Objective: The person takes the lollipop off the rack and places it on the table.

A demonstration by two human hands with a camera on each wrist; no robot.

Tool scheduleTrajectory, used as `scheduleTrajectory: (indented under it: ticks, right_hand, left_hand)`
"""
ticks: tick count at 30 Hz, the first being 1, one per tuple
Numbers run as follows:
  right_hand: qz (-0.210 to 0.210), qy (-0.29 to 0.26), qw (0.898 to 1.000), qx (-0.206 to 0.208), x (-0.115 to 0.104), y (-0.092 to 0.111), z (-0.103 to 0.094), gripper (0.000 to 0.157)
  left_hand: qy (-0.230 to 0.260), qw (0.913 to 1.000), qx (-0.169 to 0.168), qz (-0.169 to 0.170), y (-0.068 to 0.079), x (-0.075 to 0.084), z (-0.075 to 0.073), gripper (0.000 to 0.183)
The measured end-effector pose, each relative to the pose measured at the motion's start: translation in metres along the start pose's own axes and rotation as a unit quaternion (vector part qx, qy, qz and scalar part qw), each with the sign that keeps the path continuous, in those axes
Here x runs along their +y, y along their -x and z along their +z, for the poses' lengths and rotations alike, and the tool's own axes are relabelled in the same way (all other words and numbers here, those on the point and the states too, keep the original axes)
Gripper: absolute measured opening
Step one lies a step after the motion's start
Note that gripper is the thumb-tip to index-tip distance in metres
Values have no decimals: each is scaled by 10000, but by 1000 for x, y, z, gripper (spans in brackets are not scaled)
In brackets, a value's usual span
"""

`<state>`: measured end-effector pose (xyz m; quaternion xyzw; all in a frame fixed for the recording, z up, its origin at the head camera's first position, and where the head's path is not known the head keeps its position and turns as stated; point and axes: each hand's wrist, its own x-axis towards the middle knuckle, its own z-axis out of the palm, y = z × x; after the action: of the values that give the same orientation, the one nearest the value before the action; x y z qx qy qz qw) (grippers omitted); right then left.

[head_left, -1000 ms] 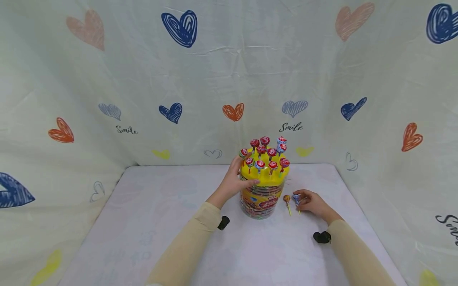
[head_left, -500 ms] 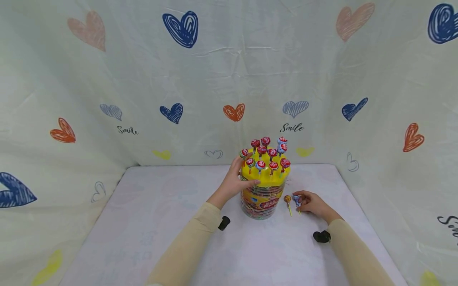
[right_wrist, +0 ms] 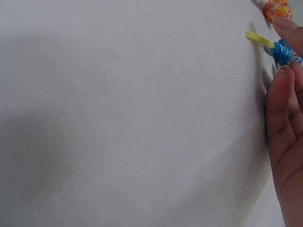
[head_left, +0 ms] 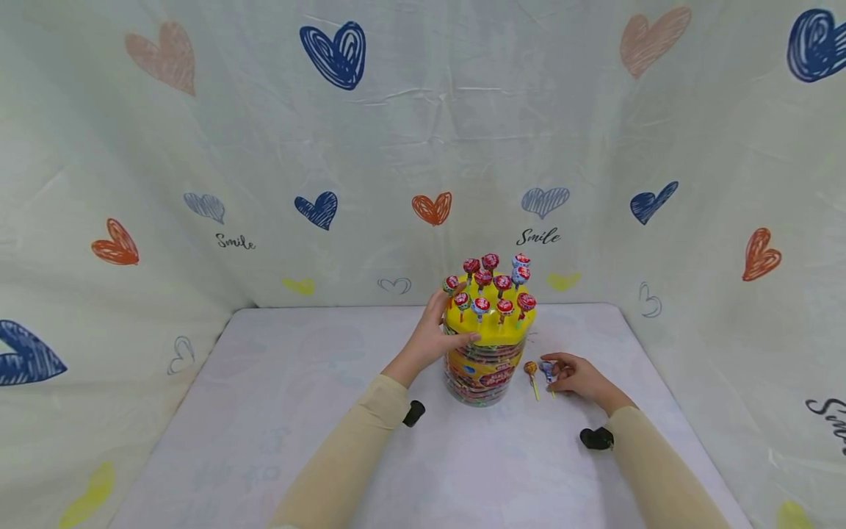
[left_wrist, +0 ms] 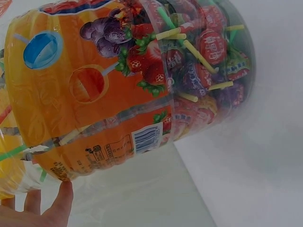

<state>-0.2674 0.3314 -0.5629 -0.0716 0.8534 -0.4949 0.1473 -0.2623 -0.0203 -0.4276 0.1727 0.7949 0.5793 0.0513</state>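
A clear lollipop jar (head_left: 485, 373) with an orange label stands on the table, packed with wrapped lollipops. Its yellow lid (head_left: 492, 335) holds several upright lollipops with red, purple and blue wrappers. My left hand (head_left: 426, 336) grips the jar at the lid, thumb across the front and fingers round the left side. To the right of the jar, my right hand (head_left: 583, 379) pinches a blue-wrapped lollipop (right_wrist: 284, 53) lying on the table, its yellow stick pointing toward me. Beside it lies an orange-wrapped lollipop (head_left: 531, 367), its stick also yellow.
The pale table (head_left: 317, 411) ends at a hanging white sheet (head_left: 383, 132) printed with hearts and the word Smile. Sheeting also hangs at both sides. Small black devices (head_left: 413, 413) show at both wrists, below the sleeve cuffs.
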Motion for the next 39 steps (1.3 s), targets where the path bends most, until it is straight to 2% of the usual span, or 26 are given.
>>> scheduleTrajectory:
  ticks: [5,10,17,21,24,29,36,39]
  right_hand:
    - [-107,-20,9998,176,-12,11,-7,57]
    - [-477,-34,9982,373,-33,19,-17,55]
    - [-947,-526,9935,335,-69,30,-21,56]
    - [-1297,-444,9900,336,-88,37,-20,56]
    - [-1728,-272,9834,489,-101,43,-19,54]
    - [-2433,-202,9663,815,-127,52,-15,51]
    - [-2992,-327,9488,954,-169,65,-6,61]
    - [-3195,-363,9424,925,-181,68,-3,66]
  left_hand:
    - [-63,10000,15,-26,1,0,1,84]
    - [-89,9999,28,-44,1,1,1,84]
    - [-71,10000,15,-9,1,2,0,83]
    - [-119,9999,18,38,1,2,-1,83]
    - [-63,10000,-16,50,1,1,0,83]
    - [8,10000,-34,42,0,0,0,83]
    - [-28,10000,-19,34,0,-1,0,83]
    - [-3,10000,-31,1,0,-1,0,83]
